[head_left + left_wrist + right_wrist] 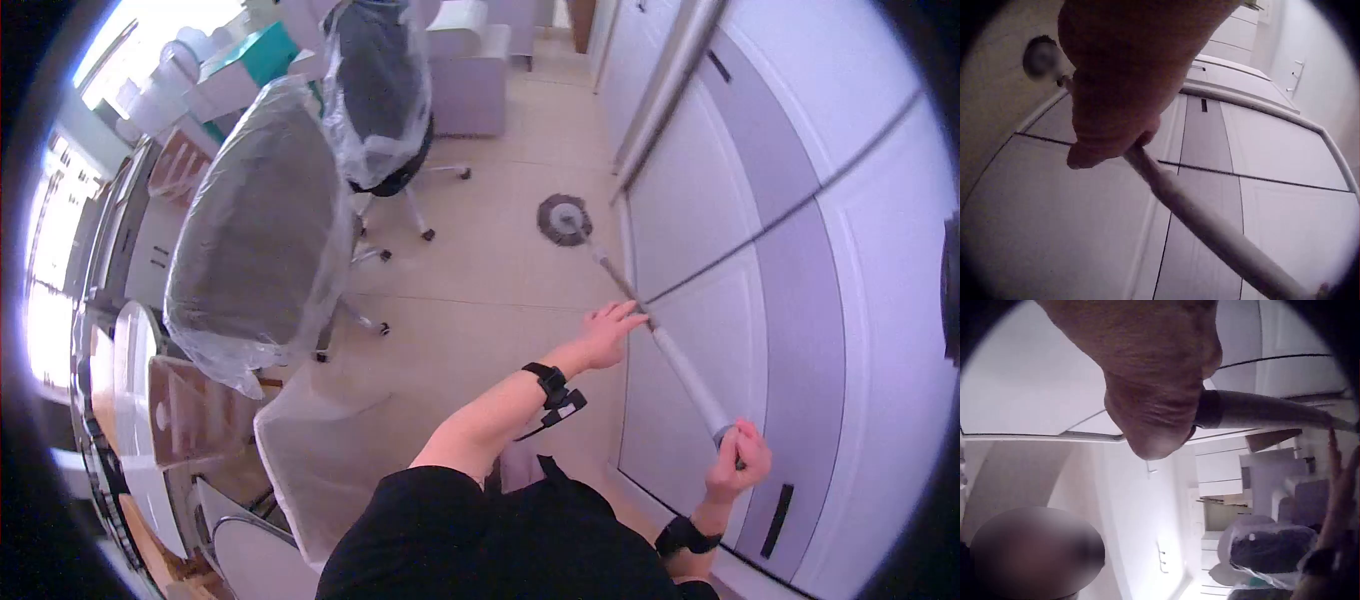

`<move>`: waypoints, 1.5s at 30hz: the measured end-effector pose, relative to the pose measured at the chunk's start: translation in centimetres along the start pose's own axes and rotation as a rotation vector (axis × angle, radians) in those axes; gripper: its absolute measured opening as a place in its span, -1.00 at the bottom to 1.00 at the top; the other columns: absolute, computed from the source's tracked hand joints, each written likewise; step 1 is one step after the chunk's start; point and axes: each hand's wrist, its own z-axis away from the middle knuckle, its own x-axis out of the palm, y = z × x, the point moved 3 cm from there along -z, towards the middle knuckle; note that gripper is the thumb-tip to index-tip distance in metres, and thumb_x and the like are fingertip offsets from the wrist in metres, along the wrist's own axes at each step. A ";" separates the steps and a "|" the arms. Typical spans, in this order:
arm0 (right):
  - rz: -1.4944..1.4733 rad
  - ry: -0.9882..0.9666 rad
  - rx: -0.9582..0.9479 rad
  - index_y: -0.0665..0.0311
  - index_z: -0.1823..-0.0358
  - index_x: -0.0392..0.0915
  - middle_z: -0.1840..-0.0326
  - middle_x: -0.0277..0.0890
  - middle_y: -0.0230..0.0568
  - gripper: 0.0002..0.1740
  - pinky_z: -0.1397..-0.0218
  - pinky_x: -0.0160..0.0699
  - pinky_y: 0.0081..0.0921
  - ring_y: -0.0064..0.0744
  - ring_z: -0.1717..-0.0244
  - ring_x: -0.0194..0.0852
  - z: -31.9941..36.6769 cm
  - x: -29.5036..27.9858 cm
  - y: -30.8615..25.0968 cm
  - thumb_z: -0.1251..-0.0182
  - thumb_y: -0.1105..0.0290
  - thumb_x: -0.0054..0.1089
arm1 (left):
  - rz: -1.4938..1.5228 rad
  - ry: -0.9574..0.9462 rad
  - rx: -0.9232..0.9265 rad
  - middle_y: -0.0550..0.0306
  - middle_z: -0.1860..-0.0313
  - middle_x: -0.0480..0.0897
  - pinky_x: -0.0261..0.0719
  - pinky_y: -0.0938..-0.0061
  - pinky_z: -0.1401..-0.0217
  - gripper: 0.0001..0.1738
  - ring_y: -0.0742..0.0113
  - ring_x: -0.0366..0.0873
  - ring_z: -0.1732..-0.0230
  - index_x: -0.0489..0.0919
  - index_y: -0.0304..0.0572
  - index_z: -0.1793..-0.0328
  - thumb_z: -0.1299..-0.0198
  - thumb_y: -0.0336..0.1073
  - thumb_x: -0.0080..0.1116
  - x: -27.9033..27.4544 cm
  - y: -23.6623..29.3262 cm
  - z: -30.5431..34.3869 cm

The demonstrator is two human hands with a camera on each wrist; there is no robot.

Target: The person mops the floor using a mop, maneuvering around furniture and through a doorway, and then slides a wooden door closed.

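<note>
A mop with a round grey fringed head [565, 220] and a long pale handle [690, 380] slants across the head view. Its head lies flat on the tiled floor, near the foot of the cabinets. My left hand [605, 335] holds the narrower middle of the handle, fingers laid across it. In the left wrist view the handle [1210, 231] emerges from beneath that hand [1125, 94], and the blurred mop head [1041, 57] appears beyond. Gripping the top end with curled fingers is my right hand [738, 460]; the right wrist view shows this hand [1154, 387] around the dark end.
White and lilac cabinet doors [700, 200] line the right side, close to the handle. Plastic-wrapped office chairs [260, 220] stand on the left, their wheeled legs reaching onto the floor [480, 260]. A pale covered chair [330, 460] is near my left arm.
</note>
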 end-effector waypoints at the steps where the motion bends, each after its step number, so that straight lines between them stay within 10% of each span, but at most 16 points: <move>1: 0.003 0.015 0.011 0.32 0.66 0.34 0.55 0.45 -0.09 -0.87 0.38 0.36 -0.47 -0.30 0.50 0.39 0.7 -2.6 0.0 0.10 0.64 0.09 | 0.018 -0.019 -0.011 0.13 -0.16 0.27 0.09 0.00 -0.12 -0.36 0.11 0.17 -0.21 0.31 0.11 -0.08 0.26 -0.42 0.17 1.5 1.2 1.3; 12: -0.393 0.229 -0.017 0.27 0.38 0.19 0.36 0.24 -0.02 -0.74 0.32 0.37 -0.34 -0.22 0.44 0.27 8.3 -25.5 0.5 0.18 0.65 -0.13 | 0.180 -0.305 0.211 0.25 0.42 0.42 0.09 0.09 -0.02 -0.73 0.21 0.38 0.17 0.41 0.01 0.39 0.29 -0.37 0.19 15.4 15.5 6.1; 21: 0.062 -0.264 0.014 0.25 0.76 0.15 0.65 0.35 -0.11 -0.80 0.56 0.29 -0.51 -0.33 0.67 0.21 3.6 -12.9 1.0 0.31 0.65 -0.02 | 0.051 -0.177 0.085 0.31 0.32 0.44 0.11 -0.02 0.03 -0.74 0.26 0.32 0.03 0.43 0.07 0.38 0.26 -0.45 0.14 16.1 5.8 -1.4; 32: -0.195 0.008 0.024 0.29 0.78 0.29 0.79 0.23 -0.25 -0.80 0.62 0.23 -0.58 -0.46 0.76 0.18 -3.6 9.8 10.2 0.17 0.66 0.06 | -0.048 -0.042 -0.048 0.32 0.24 0.42 0.23 0.05 0.22 -0.82 0.25 0.30 -0.01 0.44 0.11 0.40 0.15 -0.29 0.21 12.6 -11.9 -19.2; 45: -0.147 0.040 0.143 0.26 0.72 0.31 0.65 0.42 -0.12 -0.86 0.65 0.20 -0.60 -0.41 0.74 0.24 1.7 -3.9 6.2 0.22 0.64 0.04 | -0.030 -0.127 -0.078 0.25 0.29 0.43 0.20 0.18 0.19 -0.84 0.25 0.32 0.03 0.45 0.03 0.36 0.10 -0.26 0.16 14.9 0.1 -8.8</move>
